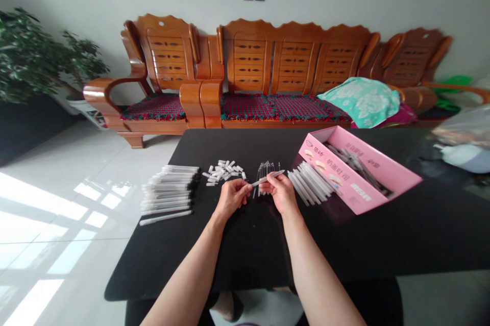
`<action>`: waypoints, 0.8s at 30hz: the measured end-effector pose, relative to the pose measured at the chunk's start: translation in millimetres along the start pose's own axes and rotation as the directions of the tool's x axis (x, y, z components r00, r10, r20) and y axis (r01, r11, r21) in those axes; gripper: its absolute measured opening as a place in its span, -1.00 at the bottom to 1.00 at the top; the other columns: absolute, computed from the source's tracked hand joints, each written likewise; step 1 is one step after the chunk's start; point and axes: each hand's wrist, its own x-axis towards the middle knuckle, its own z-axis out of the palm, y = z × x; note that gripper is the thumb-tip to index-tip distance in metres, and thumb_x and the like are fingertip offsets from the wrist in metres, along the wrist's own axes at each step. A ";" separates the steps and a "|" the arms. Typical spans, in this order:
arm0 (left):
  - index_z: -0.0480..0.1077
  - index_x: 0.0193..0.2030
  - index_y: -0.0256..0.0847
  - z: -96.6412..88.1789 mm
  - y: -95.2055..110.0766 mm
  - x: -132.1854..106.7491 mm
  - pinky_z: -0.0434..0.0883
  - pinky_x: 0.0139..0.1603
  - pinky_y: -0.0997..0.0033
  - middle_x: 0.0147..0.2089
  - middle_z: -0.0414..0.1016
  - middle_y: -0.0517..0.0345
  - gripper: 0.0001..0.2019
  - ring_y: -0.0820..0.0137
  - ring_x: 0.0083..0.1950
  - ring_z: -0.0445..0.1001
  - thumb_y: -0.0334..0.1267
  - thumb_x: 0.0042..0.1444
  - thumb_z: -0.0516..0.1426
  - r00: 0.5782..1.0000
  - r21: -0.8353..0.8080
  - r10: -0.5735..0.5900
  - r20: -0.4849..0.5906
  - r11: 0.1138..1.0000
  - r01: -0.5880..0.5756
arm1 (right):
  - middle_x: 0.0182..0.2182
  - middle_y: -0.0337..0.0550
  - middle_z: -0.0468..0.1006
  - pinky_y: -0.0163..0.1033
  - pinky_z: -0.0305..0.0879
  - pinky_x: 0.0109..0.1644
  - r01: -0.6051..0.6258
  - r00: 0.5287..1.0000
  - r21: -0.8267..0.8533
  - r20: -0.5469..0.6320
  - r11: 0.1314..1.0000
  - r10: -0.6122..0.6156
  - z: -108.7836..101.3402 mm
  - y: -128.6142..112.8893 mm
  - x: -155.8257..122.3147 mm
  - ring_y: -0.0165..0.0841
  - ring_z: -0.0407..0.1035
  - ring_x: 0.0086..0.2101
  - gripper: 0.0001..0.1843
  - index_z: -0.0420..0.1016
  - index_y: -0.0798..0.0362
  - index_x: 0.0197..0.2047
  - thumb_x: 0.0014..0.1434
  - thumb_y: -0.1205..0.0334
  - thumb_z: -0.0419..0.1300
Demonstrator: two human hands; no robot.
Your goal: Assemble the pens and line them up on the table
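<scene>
Between my two hands is a slim, pale pen barrel (268, 178), tilted slightly up to the right. My right hand (282, 194) pinches it near its right end. The fingers of my left hand (233, 197) are closed at its left end; whether a small part is also between them I cannot make out. Thin dark pen refills (267, 167) lie just behind the hands, partly covered by them. Small white cylindrical pieces (223, 171) are scattered beyond my left hand. Right of my right hand lies a row of translucent white barrels (311, 183).
A stack of whitish pens (168, 191) with dark ends lies at the left of the black table (245, 254). A pink box (354, 193) holding dark slender pieces stands at the right. Behind are a wooden bench (250, 60) and a turquoise cloth (362, 101). A plastic bag (465, 129) sits far right.
</scene>
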 end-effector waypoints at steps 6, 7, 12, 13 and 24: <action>0.47 -0.29 -0.32 -0.5 -0.7 0.7 0.13 -0.77 0.63 -0.54 0.46 0.17 -0.58 0.57 -0.71 0.27 0.10 0.10 0.16 0.999 -0.033 -0.014 -0.028 0.999 0.014 | -0.45 -0.08 0.66 -0.32 0.53 -0.47 0.005 1.000 0.002 -0.011 1.000 -0.005 -0.7 -0.2 0.1 -0.31 0.57 -0.50 -0.70 0.45 0.11 -0.32 -0.03 0.17 0.44; 0.47 -0.33 -0.32 -0.6 -1.4 0.5 0.11 -0.78 0.63 -0.55 0.45 0.15 -0.56 0.58 -0.72 0.25 0.11 0.13 0.13 1.000 -0.009 -0.012 -0.001 1.000 0.012 | -0.44 -0.08 0.66 -0.32 0.54 -0.46 0.004 1.000 -0.003 -0.007 1.000 -0.004 -1.1 0.2 0.2 -0.31 0.57 -0.50 -0.71 0.46 0.11 -0.32 -0.02 0.17 0.43; 0.42 -0.45 -0.29 1.2 -3.7 -0.9 0.06 -0.76 0.63 -0.70 0.32 0.25 -0.61 0.59 -0.76 0.16 0.07 0.11 0.17 1.000 0.073 0.016 0.020 0.997 -0.017 | -0.43 -0.06 0.67 -0.31 0.54 -0.45 -0.008 1.000 -0.012 0.008 1.000 0.008 -3.7 2.5 1.6 -0.32 0.57 -0.50 -0.73 0.46 0.12 -0.29 0.02 0.18 0.41; 0.43 -0.43 -0.28 1.4 -3.1 -1.1 0.07 -0.75 0.62 -0.70 0.32 0.26 -0.62 0.57 -0.75 0.17 0.06 0.09 0.19 1.000 0.084 0.023 0.014 0.996 -0.024 | -0.43 -0.06 0.67 -0.31 0.54 -0.45 -0.007 1.000 -0.003 0.005 1.000 0.007 -4.4 2.8 2.1 -0.32 0.57 -0.50 -0.73 0.46 0.12 -0.29 0.01 0.18 0.41; 0.57 -0.26 -0.18 -48.3 -8.5 8.8 0.36 -0.27 0.41 -0.36 0.56 0.13 -0.83 0.38 -0.41 0.46 -0.19 0.11 0.18 0.791 0.515 0.313 -0.526 0.857 0.004 | -0.50 -0.12 0.65 -0.31 0.53 -0.50 0.077 0.993 0.094 -0.098 0.993 -0.067 -13.2 3.6 8.3 -0.32 0.56 -0.54 -0.72 0.44 0.12 -0.33 -0.04 0.21 0.43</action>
